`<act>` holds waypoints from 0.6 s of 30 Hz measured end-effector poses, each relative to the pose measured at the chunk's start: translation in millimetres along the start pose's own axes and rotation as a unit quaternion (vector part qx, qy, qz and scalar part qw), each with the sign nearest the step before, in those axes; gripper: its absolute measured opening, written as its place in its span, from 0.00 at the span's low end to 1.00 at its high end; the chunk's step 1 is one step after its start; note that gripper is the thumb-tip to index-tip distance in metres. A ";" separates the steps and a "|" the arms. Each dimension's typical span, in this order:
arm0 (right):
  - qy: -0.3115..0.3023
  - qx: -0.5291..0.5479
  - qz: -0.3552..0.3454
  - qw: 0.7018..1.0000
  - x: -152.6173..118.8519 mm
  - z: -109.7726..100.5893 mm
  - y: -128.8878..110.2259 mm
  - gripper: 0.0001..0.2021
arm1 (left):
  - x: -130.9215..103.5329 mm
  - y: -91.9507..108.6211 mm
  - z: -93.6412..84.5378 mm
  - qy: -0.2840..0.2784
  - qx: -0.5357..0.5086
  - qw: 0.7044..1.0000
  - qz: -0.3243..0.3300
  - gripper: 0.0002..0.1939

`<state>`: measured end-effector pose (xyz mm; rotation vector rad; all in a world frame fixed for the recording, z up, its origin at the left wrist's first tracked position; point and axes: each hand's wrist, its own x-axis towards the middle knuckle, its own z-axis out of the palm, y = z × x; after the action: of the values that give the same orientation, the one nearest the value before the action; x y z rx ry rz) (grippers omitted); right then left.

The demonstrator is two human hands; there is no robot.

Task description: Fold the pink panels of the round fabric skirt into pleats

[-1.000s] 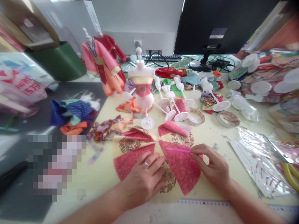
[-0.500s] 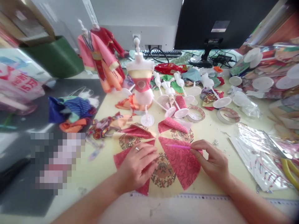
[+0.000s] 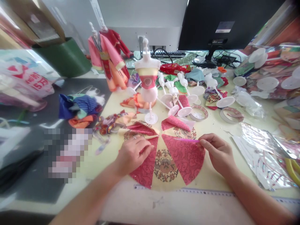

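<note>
A round cloth piece of red and cream floral panels point(image 3: 187, 162) is spread on the table before me. My left hand point(image 3: 133, 154) lies palm down over its left part, with fingers on the cloth; the fabric beneath is hidden. Between thumb and fingertips, my right hand point(image 3: 217, 153) pinches a slim pink pen-like stick point(image 3: 187, 140). The stick points left, over the upper part of the right red panel. At the cloth's far side, a red panel point(image 3: 175, 122) is folded over. Behind it stands a white doll mannequin point(image 3: 147, 90) wrapped in a red and cream band.
A ruler point(image 3: 206, 192) lies along the near side. Tape rolls point(image 3: 232, 115), small mannequins point(image 3: 181, 106) and fabric scraps point(image 3: 81, 106) surround the cloth. Yellow-handled scissors point(image 3: 292, 170) and a clear packet point(image 3: 260, 159) lie right. Dressed doll forms point(image 3: 106, 62) and monitors point(image 3: 225, 28) stand behind.
The view has shifted, so most things appear slightly to the right. My left hand has shifted on the cloth, showing more of the lower left red panel. My right hand still holds the pink stick.
</note>
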<state>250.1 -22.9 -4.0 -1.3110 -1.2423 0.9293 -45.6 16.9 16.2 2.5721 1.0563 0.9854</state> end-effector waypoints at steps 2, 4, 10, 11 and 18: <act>-0.009 0.061 0.036 0.997 3.2 -3.2 -0.6 0.10 | 1.8 -5.6 -4.0 0.001 0.029 1.000 -0.010 0.05; -0.025 0.116 0.071 0.990 6.1 -5.6 -3.1 0.11 | 2.9 -10.6 -6.9 -0.001 0.048 0.999 -0.026 0.06; -0.068 0.219 0.152 0.961 6.1 -5.8 -10.4 0.09 | 3.1 -18.5 -8.2 -0.025 0.076 0.996 -0.042 0.08; -0.073 0.228 0.161 0.958 5.4 -5.6 -10.6 0.09 | 2.8 -19.0 -7.9 -0.034 0.079 0.995 -0.043 0.08; -0.082 0.272 0.166 0.944 5.6 -7.1 -10.7 0.07 | 1.5 -22.8 -9.1 -0.090 0.098 0.989 -0.059 0.09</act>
<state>256.2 -19.6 8.1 -1.0186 -0.8017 1.5250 -63.4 33.9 14.7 2.6525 1.2956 0.6367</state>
